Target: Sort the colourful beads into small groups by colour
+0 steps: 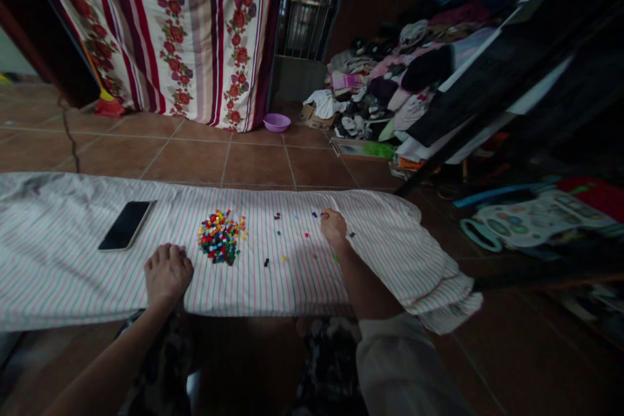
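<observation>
My right hand [334, 226] reaches over the striped cloth with thumb and fingers pinched together. Whatever lies between the fingertips is too small to make out. Just left of those fingertips is a dark blue piece [314, 214]. My left hand [169, 271] rests on the cloth, fingers loosely bent and slightly apart, holding nothing that I can see. Between the hands, nearer the left one, sits a heap of tiny multicoloured plastic pieces [219, 237]. Several single pieces are spread out to its right, among them a red piece [307, 234], a yellow piece [284, 259] and a black piece [266, 262].
A dark-screened phone [125, 226] lies on the striped cloth [58, 260] beyond my left hand. On the tiled floor are a purple basin [277, 122] and a red broom [109, 106] by the flowered curtain [195, 26]. Clothes are piled [390, 81] at back right.
</observation>
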Demonstrator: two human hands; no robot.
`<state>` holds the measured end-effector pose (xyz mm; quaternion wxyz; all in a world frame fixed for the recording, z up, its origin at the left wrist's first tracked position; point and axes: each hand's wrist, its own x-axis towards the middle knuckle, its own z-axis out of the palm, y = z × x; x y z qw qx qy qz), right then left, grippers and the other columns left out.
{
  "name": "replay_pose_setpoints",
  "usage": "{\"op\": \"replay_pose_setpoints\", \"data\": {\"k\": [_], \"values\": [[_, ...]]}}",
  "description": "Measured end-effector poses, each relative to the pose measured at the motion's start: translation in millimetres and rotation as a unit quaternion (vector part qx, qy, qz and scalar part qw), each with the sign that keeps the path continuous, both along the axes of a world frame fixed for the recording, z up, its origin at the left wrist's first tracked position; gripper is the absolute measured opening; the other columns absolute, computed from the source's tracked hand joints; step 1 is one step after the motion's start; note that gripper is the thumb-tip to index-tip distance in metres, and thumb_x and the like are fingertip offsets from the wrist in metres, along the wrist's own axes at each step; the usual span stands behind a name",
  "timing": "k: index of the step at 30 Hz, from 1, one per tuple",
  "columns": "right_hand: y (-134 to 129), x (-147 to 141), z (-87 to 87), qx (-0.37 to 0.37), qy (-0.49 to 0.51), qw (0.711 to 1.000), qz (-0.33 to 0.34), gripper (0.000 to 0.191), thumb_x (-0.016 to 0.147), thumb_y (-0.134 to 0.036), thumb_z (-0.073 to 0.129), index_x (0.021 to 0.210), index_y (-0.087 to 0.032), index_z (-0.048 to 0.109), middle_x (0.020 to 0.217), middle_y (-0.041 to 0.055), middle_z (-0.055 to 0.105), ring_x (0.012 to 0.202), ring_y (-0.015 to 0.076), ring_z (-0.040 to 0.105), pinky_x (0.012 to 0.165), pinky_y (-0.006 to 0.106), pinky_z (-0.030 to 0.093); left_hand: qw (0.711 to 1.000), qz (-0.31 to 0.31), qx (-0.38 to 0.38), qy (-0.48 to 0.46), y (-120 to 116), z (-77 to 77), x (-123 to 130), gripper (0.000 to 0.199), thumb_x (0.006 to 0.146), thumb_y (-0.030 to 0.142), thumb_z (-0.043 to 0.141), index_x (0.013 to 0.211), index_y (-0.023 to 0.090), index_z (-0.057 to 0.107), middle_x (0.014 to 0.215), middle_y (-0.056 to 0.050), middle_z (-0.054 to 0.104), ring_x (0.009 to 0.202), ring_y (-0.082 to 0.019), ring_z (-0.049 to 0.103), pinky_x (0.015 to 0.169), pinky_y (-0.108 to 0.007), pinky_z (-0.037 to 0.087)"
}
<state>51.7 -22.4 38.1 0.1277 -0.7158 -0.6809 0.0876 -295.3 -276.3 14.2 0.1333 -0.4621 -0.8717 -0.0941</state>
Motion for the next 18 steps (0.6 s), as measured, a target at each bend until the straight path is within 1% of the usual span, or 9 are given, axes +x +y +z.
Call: {"op": "replay_pose_setpoints", "data": {"k": [6, 11, 15, 18], "values": [[6, -4, -4.3, -0.002, 0.001, 1.0, -0.004, 0.036, 0.088, -0.015, 0.043, 0.11, -0.02, 0.071, 0.104, 0.0095, 0.071, 0.096, 0.0178, 0.065, 0.082, 0.023, 0.045, 1.0, 0.002, -0.002, -0.001, 0, 0.7, 1, 0.028, 0.089, 0.031, 0.032, 0.095, 0.015, 0.054, 0.102, -0.011, 0.058, 0.096, -0.025, 0.052, 0.081, -0.037, 0.033], [10, -8, -4.8, -0.008, 0.004, 1.0, 0.018, 0.034, 0.087, -0.016, 0.047, 0.11, -0.021, 0.071, 0.105, 0.0083, 0.071, 0.097, 0.0172, 0.065, 0.083, 0.022, 0.045, 1.0, -0.002, 0.002, -0.002, 0, 1.4, 1, 0.026, 0.089, 0.03, 0.033, 0.095, 0.015, 0.054, 0.102, -0.012, 0.058, 0.097, -0.025, 0.051, 0.082, -0.037, 0.032], [12, -9, -7.0, -0.023, -0.001, 0.999, 0.035, 0.035, 0.087, -0.014, 0.046, 0.111, -0.021, 0.07, 0.108, 0.0079, 0.071, 0.099, 0.0176, 0.065, 0.084, 0.024, 0.045, 1.0, -0.004, 0.003, -0.005, 0, -1.4, -1, 0.026, 0.088, 0.03, 0.034, 0.096, 0.015, 0.054, 0.103, -0.012, 0.058, 0.097, -0.026, 0.051, 0.082, -0.038, 0.032], [13, -8, -8.2, -0.034, -0.013, 0.999, 0.036, 0.037, 0.088, -0.013, 0.043, 0.112, -0.02, 0.07, 0.109, 0.009, 0.07, 0.1, 0.0184, 0.065, 0.083, 0.024, 0.045, 1.0, -0.007, 0.007, 0.001, 0, -4.5, -2, 0.026, 0.088, 0.03, 0.034, 0.096, 0.015, 0.054, 0.104, -0.013, 0.057, 0.097, -0.026, 0.051, 0.082, -0.038, 0.032]]}}
